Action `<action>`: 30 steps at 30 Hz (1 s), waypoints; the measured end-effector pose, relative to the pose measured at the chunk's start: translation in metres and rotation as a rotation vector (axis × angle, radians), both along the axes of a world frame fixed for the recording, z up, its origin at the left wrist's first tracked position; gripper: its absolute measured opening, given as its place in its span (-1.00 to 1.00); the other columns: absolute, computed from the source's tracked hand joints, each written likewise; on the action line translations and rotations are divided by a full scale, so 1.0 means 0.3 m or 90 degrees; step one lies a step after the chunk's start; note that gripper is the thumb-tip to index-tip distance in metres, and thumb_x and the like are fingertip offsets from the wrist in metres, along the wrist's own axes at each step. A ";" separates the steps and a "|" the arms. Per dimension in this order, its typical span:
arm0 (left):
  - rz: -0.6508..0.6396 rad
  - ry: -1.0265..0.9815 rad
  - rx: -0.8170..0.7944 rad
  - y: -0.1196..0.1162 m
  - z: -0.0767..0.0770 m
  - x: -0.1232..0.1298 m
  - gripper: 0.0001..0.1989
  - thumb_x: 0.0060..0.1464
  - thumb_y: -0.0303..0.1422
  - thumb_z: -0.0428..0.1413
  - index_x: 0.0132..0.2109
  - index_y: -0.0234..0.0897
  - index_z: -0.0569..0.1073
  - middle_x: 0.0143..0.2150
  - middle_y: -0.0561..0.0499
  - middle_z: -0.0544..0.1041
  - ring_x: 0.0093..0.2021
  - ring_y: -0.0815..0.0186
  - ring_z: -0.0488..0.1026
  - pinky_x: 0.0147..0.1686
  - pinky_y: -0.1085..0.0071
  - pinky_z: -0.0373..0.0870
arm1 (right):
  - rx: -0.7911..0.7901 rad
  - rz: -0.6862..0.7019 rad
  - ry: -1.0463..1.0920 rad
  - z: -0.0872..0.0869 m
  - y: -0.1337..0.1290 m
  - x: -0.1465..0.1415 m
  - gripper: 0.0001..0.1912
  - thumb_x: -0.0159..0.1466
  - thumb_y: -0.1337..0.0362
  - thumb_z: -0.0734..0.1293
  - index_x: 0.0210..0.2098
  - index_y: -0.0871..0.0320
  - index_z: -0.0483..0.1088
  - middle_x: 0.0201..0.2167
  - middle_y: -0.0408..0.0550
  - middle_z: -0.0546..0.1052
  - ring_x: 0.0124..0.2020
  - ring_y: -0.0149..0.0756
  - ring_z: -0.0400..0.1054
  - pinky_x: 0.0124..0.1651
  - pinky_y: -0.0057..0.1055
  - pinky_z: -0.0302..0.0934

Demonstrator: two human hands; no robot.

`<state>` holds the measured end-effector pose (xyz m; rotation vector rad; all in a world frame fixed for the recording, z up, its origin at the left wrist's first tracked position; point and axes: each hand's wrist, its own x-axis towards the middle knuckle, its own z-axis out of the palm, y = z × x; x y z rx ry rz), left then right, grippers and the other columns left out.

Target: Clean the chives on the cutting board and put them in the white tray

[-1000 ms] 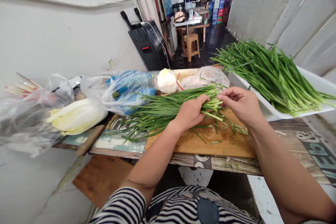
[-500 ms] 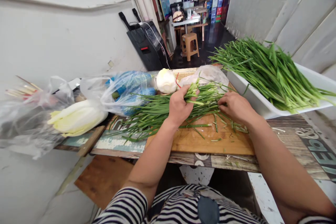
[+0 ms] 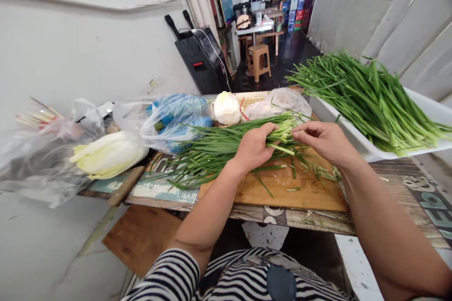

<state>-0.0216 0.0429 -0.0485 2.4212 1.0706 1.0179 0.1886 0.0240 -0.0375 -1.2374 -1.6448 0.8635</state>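
My left hand is wrapped round a bunch of garlic chives, its pale stem ends pointing right. More garlic chives lie beneath and to the left, long green leaves spread over the wooden cutting board and the table. My right hand is closed in a pinch right by the stem ends of the held bunch. Whatever sits between its fingertips is too small to make out. Trimmed stem bits are scattered on the board below my right hand.
A white tub heaped with garlic chives stands at the right. Behind the board are a round white vegetable and a clear plastic bag. To the left lie a napa cabbage, bagged goods and a knife with a wooden handle overhanging the edge.
My left hand has moved right with the bunch. My right hand has risen off the loose bits on the board to the bunch's stem ends. The view has shifted slightly.
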 end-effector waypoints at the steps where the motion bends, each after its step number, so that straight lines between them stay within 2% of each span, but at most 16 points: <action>1: -0.010 0.020 -0.010 -0.001 0.000 0.002 -0.81 0.14 -0.40 0.11 -0.08 -0.26 0.47 -0.19 0.01 0.59 -0.23 0.28 0.52 -0.22 0.42 0.40 | 0.005 -0.004 0.020 -0.010 0.003 -0.015 -0.63 0.07 -0.03 0.44 -0.36 0.17 0.57 -0.46 -0.08 0.56 -0.46 -0.34 0.34 -0.34 -0.38 0.23; 6: -0.035 -0.019 -0.044 0.001 0.001 0.006 -0.73 0.16 -0.40 0.11 0.01 -0.29 0.49 -0.04 -0.06 0.60 -0.08 0.23 0.54 -0.05 0.36 0.42 | 0.025 -0.014 0.104 -0.027 0.008 -0.043 -0.68 0.07 0.06 0.46 -0.29 0.16 0.56 -0.41 -0.08 0.58 -0.42 -0.33 0.38 -0.30 -0.37 0.28; 13: -0.026 -0.065 -0.087 0.000 0.017 0.005 -0.87 0.12 -0.38 0.15 -0.20 -0.33 0.54 -0.27 0.04 0.60 -0.26 0.32 0.51 -0.22 0.45 0.37 | -0.006 0.007 0.092 -0.006 -0.004 -0.033 -0.68 0.07 0.04 0.46 -0.34 0.18 0.58 -0.47 -0.07 0.55 -0.49 -0.37 0.33 -0.38 -0.40 0.23; 18: -0.043 -0.076 -0.112 -0.006 0.034 0.004 -0.88 0.13 -0.40 0.13 -0.23 -0.35 0.54 -0.30 0.04 0.58 -0.28 0.35 0.48 -0.24 0.47 0.32 | -0.031 0.046 0.100 0.000 -0.009 -0.038 -0.62 0.05 -0.02 0.46 -0.37 0.20 0.56 -0.53 -0.07 0.52 -0.51 -0.36 0.31 -0.42 -0.39 0.22; 24: -0.029 -0.037 -0.117 -0.014 0.040 0.008 -0.89 0.11 -0.39 0.15 -0.24 -0.34 0.53 -0.28 0.03 0.58 -0.28 0.34 0.47 -0.22 0.47 0.34 | -0.009 0.069 -0.005 -0.006 -0.012 -0.028 -0.72 0.08 0.08 0.38 -0.40 0.20 0.53 -0.55 -0.11 0.49 -0.55 -0.40 0.24 -0.48 -0.44 0.12; 27: -0.031 -0.001 -0.111 -0.016 0.033 0.012 -0.87 0.12 -0.39 0.14 -0.22 -0.34 0.54 -0.26 0.01 0.59 -0.27 0.32 0.47 -0.22 0.45 0.34 | 0.033 0.051 -0.091 -0.011 -0.014 -0.030 -0.81 0.06 0.19 0.32 -0.45 0.18 0.50 -0.60 -0.17 0.43 -0.57 -0.43 0.18 -0.49 -0.47 0.06; 30: -0.038 0.024 -0.110 -0.015 0.029 0.012 -0.87 0.13 -0.39 0.13 -0.21 -0.33 0.54 -0.26 0.00 0.59 -0.26 0.30 0.47 -0.23 0.44 0.32 | 0.103 -0.003 -0.210 -0.018 -0.010 -0.030 -0.87 0.04 0.27 0.28 -0.53 0.16 0.44 -0.64 -0.18 0.40 -0.58 -0.43 0.19 -0.47 -0.47 0.03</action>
